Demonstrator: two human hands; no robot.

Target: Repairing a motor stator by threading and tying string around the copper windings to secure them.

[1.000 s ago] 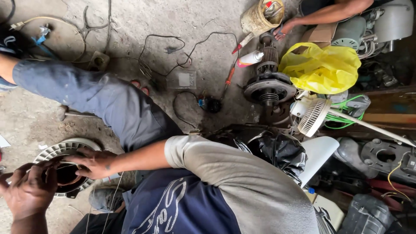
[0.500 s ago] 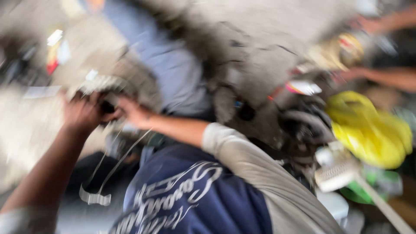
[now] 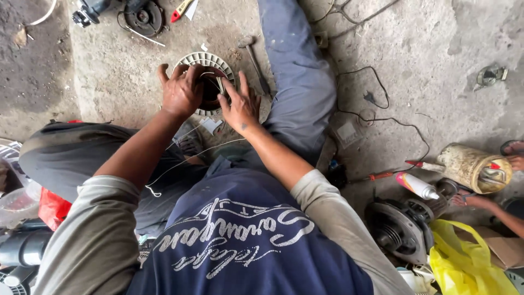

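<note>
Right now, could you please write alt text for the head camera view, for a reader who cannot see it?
Seen from above, a person seated on a concrete floor works with the left hand and right hand on a round, ribbed, pale motor part, thin white wires trailing toward their lap. A hammer lies beside it; another person's hand shows at right, near a yellow bag.

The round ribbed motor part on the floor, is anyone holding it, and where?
Both hands grip it: the left hand over its left rim, the right hand at its right edge. The round ribbed motor part rests on the floor.
</note>
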